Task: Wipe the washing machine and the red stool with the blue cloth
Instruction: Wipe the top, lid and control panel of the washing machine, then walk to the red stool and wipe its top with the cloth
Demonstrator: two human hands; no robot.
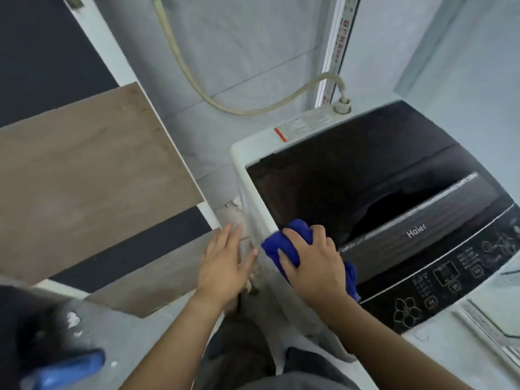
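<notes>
Blue cloth (284, 246) under right hand (315, 263) on washing machine (250, 175) edge

soft, even, cool light fills the scene, with no hard shadows. the dark lid (365, 187) of the washing machine (253, 175) shows a pale streak of glare and a dim reflection. wide-angle bending curves straight lines near the edges. the lower left corner is blurred, and the left hand (225, 263) looks slightly smeared.
</notes>
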